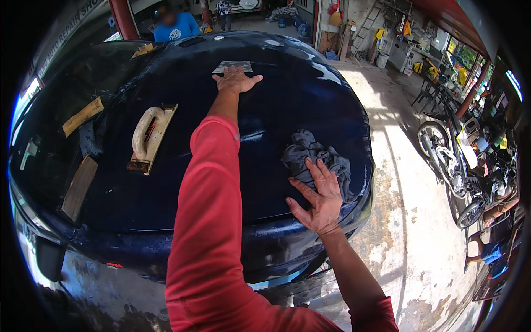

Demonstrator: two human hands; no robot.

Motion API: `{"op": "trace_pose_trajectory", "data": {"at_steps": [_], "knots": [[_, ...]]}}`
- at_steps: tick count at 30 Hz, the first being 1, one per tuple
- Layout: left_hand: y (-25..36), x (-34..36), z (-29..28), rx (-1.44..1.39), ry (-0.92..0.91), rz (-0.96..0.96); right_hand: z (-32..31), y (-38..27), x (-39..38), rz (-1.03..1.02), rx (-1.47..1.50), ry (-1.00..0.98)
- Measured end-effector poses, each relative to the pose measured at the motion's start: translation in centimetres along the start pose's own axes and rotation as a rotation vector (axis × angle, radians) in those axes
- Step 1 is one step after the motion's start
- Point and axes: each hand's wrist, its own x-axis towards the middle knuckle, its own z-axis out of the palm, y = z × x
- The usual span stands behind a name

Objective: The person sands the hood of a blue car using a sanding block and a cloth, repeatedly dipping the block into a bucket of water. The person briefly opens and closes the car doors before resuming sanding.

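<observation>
My left hand [235, 81] reaches far across a dark blue car bonnet [287, 105] and presses flat on a grey sheet of sandpaper [233, 67] near the windscreen. My right hand [317, 198] rests open on the bonnet's near right edge, its fingers touching a crumpled grey rag [314, 156]. Both arms wear red sleeves. A pale sanding block with a handle [148, 136] lies on the bonnet to the left of my left arm.
Wooden blocks [79, 186] and a yellowish strip [82, 116] lie on the windscreen at left. A person in a blue shirt [176, 25] stands beyond the car. Motorcycles [459, 166] are parked at right on the concrete floor [409, 221]. Shelves and clutter fill the back.
</observation>
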Motion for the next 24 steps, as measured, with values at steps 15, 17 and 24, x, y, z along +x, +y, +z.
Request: {"op": "trace_pose_trajectory", "data": {"at_steps": [15,17,24], "knots": [[-1.0,-23.0,-1.7,0.211,0.174,0.286,-0.1,0.4,-0.9,-0.033,0.040,0.075],[-2.6,-25.5,-2.5,0.129,0.157,0.301,0.0,0.2,-1.3,-0.024,0.053,0.089],[-3.1,-20.5,-4.0,-0.051,0.170,0.272,0.0,0.2,-1.2,-0.022,0.037,0.084]]}}
